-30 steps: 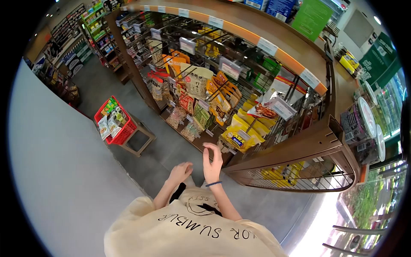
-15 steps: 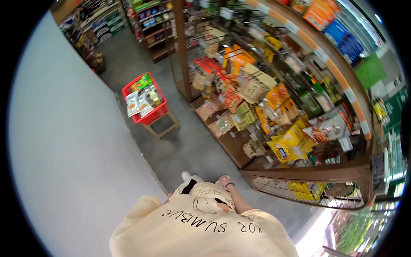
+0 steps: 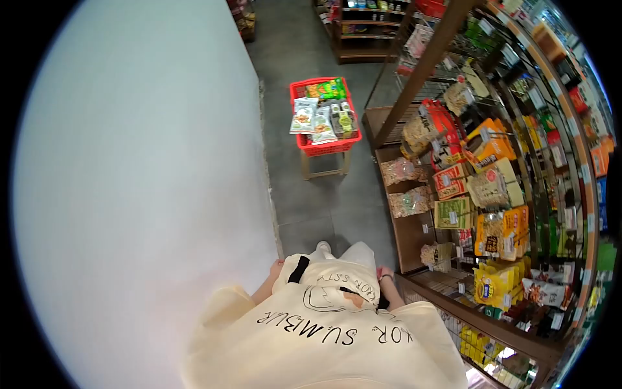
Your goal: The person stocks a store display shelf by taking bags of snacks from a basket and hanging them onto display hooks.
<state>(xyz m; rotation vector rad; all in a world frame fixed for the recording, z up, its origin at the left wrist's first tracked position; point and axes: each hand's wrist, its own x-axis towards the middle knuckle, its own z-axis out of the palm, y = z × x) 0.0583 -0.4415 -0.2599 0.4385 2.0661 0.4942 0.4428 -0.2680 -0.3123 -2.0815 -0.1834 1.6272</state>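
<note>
Red basket [image 3: 327, 149] topped an upper-centre stool [image 3: 306, 166], likely for height; left hand [image 3: 277, 266] and right hand [image 3: 384, 272] grips couldn't be told.

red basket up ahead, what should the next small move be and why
Probably a short step toward the red basket: it sits on a stool ahead, with grey floor between, seemingly beyond reach, while the left hand and right hand hang low beside the body.
</note>
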